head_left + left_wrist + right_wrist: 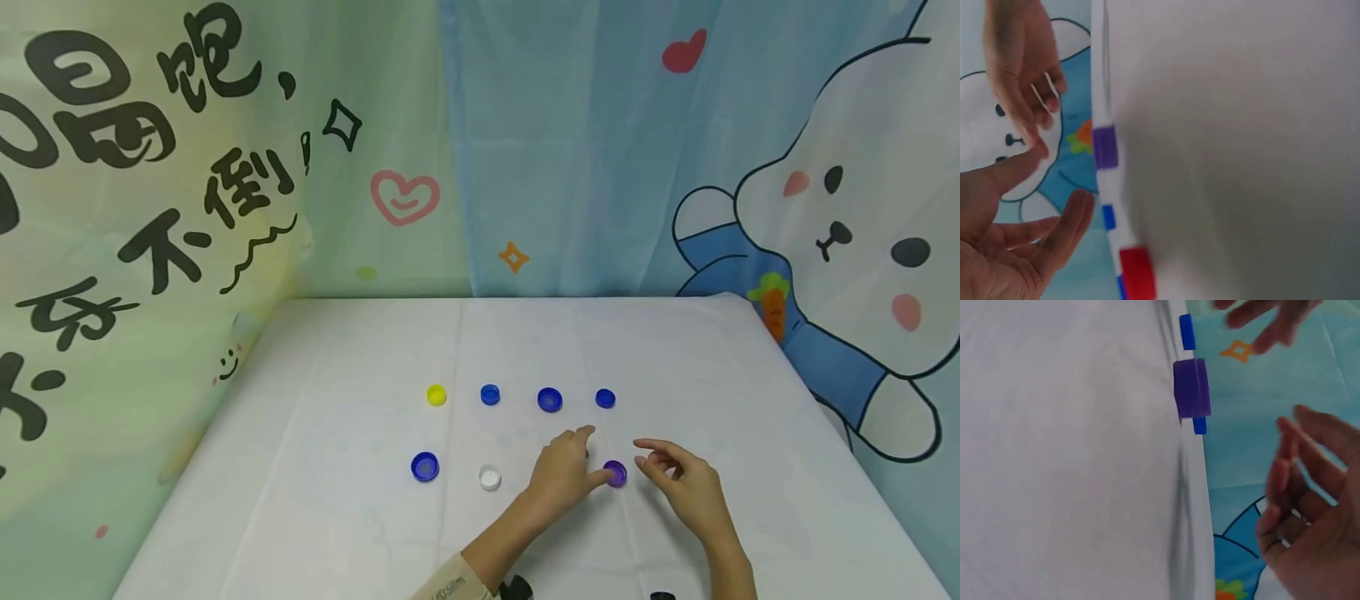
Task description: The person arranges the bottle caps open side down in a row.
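Observation:
A purple bottle cap (616, 473) sits on the white table between the two hands. My left hand (564, 468) hovers just left of it with fingers spread, its thumb tip overlapping the cap's edge in the head view. To the right, my right hand (688, 490) is held above the table with fingers loosely bent and nothing in them. The left wrist view shows a red cap (1138, 274) near the left hand's fingers; in the head view that hand mostly covers this spot. The purple cap (1192, 389) stands beyond the right fingertips in the right wrist view.
Behind the hands a row holds a yellow cap (437, 395) and blue caps (550, 400). Left of the left hand lie a white cap (490, 477) and a larger blue cap (424, 467). Printed curtains (570, 150) hang behind the table (360, 350).

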Demonstrator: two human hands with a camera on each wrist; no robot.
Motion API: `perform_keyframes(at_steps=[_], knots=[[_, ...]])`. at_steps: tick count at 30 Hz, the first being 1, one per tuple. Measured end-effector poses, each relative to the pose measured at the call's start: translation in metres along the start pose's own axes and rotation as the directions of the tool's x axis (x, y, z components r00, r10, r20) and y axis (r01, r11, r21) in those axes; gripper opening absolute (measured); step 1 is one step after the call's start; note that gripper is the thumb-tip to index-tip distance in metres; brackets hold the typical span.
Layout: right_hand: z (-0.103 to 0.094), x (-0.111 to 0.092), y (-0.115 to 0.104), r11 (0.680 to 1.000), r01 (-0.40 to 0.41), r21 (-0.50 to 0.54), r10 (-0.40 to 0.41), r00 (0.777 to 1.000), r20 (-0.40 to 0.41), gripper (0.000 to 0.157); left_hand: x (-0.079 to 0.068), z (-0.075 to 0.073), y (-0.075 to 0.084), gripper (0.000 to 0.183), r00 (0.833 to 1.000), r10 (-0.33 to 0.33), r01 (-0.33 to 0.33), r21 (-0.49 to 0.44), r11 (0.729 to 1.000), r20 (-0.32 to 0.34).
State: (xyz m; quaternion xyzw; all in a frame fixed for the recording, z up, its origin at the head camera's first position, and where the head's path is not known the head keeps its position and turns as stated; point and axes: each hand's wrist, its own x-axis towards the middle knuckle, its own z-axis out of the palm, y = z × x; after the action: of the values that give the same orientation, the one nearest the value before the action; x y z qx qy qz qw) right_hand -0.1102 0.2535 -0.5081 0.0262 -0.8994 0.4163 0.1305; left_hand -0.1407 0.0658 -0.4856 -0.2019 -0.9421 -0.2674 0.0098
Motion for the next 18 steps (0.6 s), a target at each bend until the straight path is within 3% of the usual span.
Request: perform_keyframes(at_steps=[3,8,18], knots=[[0.000,-0.001,-0.004,0.998,-0.060,0.001,0.059,0.995,0.086,0.030,0.002,0.013,0.003,0.062,0.997,-0.052,0.049,0.048,0.998,0.056],[0.007,0.000,0.003,0.996,-0.090,0.005,0.087,0.978,0.188,0.034,0.004,0.024,0.006,0.054,0.994,-0.094,0.089,0.085,0.992,0.052],[0.012,-0.001,0.012,0.998,-0.057,0.016,0.052,0.974,0.221,0.031,0.007,0.028,0.002,0.022,0.999,-0.004,0.000,0.095,0.996,0.043]])
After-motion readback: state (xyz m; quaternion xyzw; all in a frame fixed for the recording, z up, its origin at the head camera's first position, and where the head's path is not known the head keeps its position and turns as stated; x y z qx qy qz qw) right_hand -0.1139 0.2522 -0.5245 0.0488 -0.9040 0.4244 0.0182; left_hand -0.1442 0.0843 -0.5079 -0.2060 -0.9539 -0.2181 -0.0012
